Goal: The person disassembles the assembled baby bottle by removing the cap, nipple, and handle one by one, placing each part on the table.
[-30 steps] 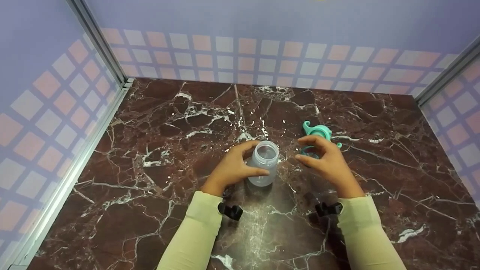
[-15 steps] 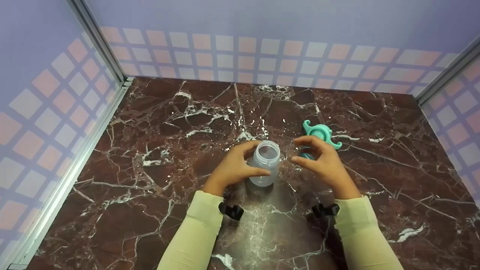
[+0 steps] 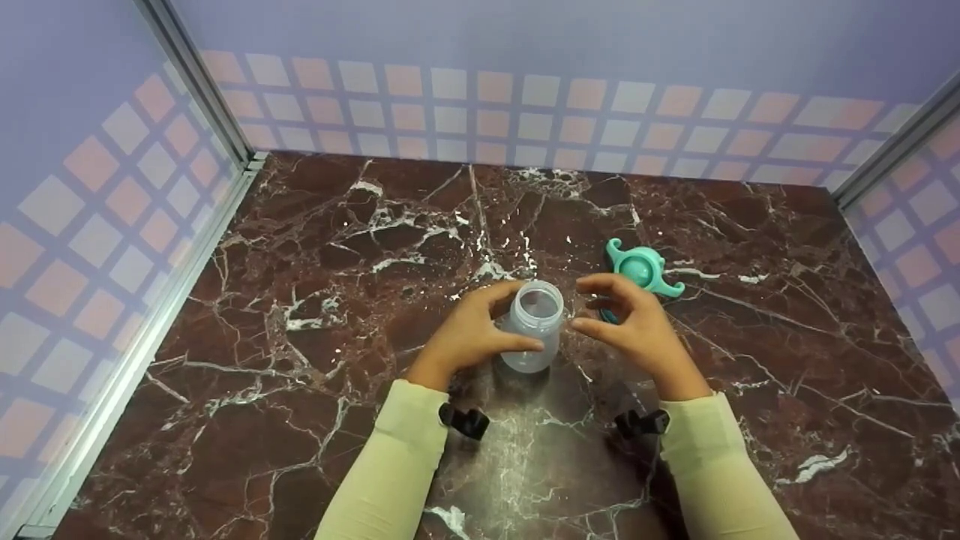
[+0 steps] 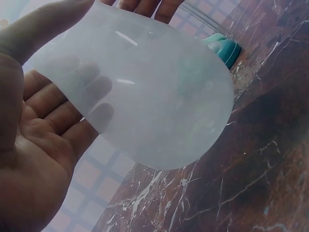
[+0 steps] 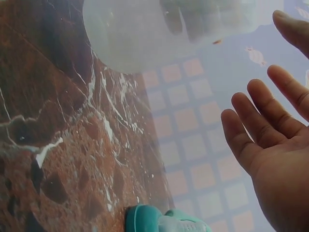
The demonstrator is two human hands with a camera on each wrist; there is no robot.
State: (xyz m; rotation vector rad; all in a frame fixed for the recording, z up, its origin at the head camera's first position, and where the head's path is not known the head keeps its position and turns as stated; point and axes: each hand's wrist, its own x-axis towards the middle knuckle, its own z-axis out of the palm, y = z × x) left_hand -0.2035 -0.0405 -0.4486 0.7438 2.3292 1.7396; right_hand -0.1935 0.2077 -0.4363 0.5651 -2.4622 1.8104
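Note:
A translucent baby bottle body [image 3: 534, 330], its mouth uncovered and facing up, is in my left hand [image 3: 469, 330]. The thumb lies across its near side and the fingers go round its far side; the left wrist view shows the bottle [image 4: 159, 92] large and close. My right hand [image 3: 634, 326] is just right of the bottle, apart from it, with nothing in its grasp. In the right wrist view its fingers [image 5: 263, 137] are loosely extended. Behind that hand lies a turquoise two-handled bottle top [image 3: 639, 268]. Its lower, darker teal part [image 5: 145, 218] is mostly hidden by the hand in the head view.
The brown marbled tabletop [image 3: 300, 420] has white veins. Purple checkered panels [image 3: 450, 120] stand at the back and both sides, with metal frame edges [image 3: 206, 82] at the corners. Each wrist wears a black camera mount [image 3: 465, 421].
My right hand has moved left, closer to the bottle, uncovering more of the turquoise top. My left hand and the bottle have shifted very slightly right.

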